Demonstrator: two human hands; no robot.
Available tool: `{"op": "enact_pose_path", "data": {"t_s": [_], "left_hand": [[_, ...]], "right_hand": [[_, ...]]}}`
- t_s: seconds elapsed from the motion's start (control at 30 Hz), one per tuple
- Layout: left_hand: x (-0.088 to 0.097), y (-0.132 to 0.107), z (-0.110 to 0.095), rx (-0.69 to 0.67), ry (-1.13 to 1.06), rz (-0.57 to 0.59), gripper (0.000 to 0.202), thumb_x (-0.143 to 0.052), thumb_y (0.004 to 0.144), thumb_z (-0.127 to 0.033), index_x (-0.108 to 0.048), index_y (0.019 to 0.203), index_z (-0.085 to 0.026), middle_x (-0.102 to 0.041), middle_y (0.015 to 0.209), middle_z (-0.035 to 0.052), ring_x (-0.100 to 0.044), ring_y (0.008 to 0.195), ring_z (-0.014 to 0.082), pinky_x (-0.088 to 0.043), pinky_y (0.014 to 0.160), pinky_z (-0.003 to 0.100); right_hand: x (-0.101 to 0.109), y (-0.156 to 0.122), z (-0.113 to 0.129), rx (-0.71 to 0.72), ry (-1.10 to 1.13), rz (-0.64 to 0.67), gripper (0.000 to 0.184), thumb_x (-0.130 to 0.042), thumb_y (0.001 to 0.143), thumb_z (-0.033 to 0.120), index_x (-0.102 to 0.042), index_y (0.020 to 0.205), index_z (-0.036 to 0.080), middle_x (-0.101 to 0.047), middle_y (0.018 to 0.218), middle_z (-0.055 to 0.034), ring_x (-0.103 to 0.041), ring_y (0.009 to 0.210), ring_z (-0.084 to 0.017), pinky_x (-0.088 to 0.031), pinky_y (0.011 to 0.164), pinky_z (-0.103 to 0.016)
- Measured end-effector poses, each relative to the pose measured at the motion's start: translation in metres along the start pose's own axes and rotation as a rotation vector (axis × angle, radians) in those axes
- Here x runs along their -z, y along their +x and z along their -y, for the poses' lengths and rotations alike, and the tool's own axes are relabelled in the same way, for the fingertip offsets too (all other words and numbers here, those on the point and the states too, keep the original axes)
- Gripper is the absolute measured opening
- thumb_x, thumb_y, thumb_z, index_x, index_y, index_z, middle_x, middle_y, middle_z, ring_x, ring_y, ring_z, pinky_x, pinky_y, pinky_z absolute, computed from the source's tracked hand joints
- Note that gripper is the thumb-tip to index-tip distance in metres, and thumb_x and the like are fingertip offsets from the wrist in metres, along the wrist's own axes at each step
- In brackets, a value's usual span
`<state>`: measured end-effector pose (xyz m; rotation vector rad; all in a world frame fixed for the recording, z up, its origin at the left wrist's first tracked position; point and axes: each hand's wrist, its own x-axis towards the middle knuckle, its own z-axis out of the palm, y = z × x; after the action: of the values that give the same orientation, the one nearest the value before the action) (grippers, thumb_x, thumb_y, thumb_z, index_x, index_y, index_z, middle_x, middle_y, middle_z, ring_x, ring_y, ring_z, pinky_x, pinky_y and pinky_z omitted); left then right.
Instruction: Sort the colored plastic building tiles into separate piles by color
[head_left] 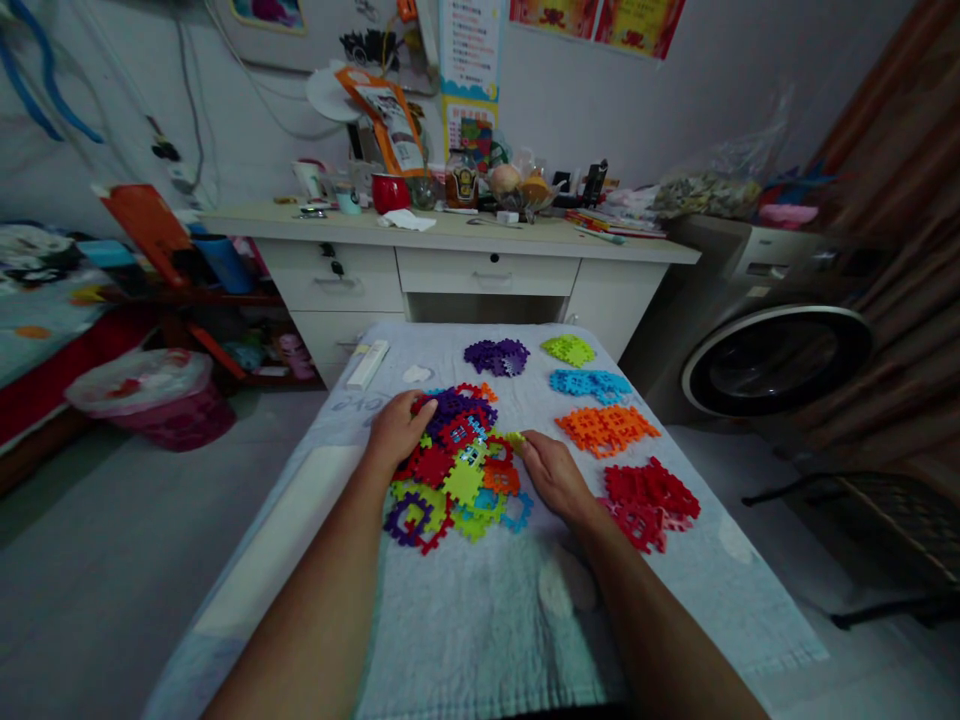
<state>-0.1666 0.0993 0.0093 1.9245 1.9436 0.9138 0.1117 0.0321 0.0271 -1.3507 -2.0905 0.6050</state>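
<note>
A mixed pile of notched plastic building pieces in red, purple, green, orange and blue lies mid-table. At its left edge, my left hand rests with fingers curved against the pieces; whether it grips one is hidden. My right hand, at the pile's right side, pinches a yellow-green notched piece between thumb and fingers. Single-colour groups lie beyond and to the right: purple pieces, green pieces, blue pieces, orange pieces and red pieces.
A pale cloth covers the table, with a white bar-shaped object at its far left. Behind stands a cluttered white desk. A washing machine is at right, a pink bin at left, a dark chair lower right.
</note>
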Motion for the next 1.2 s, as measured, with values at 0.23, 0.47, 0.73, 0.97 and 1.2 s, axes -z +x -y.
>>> {"op": "enact_pose_path", "data": {"t_s": [0.23,0.47,0.73,0.97,1.2], "left_hand": [[0.005,-0.007,-0.012,-0.011,0.165,0.063,0.052,-0.038,0.092,-0.053,-0.062,0.118,-0.014,-0.064,0.122,0.0151,-0.058,0.118,0.0272,-0.042,0.104,0.039],[-0.002,-0.032,-0.011,-0.022,0.139,0.053,0.053,-0.041,0.091,-0.054,-0.056,0.124,-0.014,-0.061,0.124,0.0151,-0.056,0.119,0.0275,-0.041,0.104,0.039],[-0.008,-0.033,0.002,-0.064,0.073,-0.023,0.047,-0.043,0.090,-0.054,-0.059,0.117,-0.019,-0.062,0.122,0.0118,-0.057,0.117,0.0255,-0.042,0.104,0.038],[-0.005,-0.026,0.014,-0.052,0.000,-0.005,0.052,-0.043,0.088,-0.058,-0.062,0.115,-0.018,-0.065,0.120,0.0109,-0.059,0.115,0.0257,-0.043,0.102,0.039],[-0.008,-0.022,0.017,-0.044,0.084,-0.012,0.051,-0.041,0.090,-0.057,-0.062,0.117,-0.019,-0.066,0.120,0.0104,-0.058,0.114,0.0275,-0.041,0.103,0.041]], "right_hand": [[-0.008,0.006,-0.018,-0.194,0.029,-0.168,0.028,-0.040,0.094,0.030,-0.060,0.108,0.017,-0.065,0.080,-0.0056,-0.060,0.073,-0.020,-0.045,0.070,-0.030],[-0.015,0.005,-0.025,-0.155,-0.121,-0.251,0.047,-0.058,0.081,0.028,-0.056,0.126,0.016,-0.061,0.117,-0.0140,-0.058,0.110,-0.027,-0.045,0.098,-0.043],[-0.014,-0.001,-0.020,-0.154,-0.357,-0.148,0.056,-0.067,0.078,0.032,-0.055,0.131,0.018,-0.061,0.120,-0.0157,-0.052,0.117,-0.034,-0.039,0.103,-0.048],[0.017,0.004,-0.001,-0.155,-0.381,-0.065,0.065,-0.065,0.078,0.030,-0.049,0.138,0.012,-0.062,0.125,-0.0182,-0.055,0.117,-0.032,-0.041,0.102,-0.044],[0.104,0.074,-0.030,-0.162,-0.427,-0.078,0.051,-0.071,0.076,0.034,-0.062,0.121,0.013,-0.065,0.117,-0.0144,-0.062,0.102,-0.025,-0.047,0.090,-0.034]]}}
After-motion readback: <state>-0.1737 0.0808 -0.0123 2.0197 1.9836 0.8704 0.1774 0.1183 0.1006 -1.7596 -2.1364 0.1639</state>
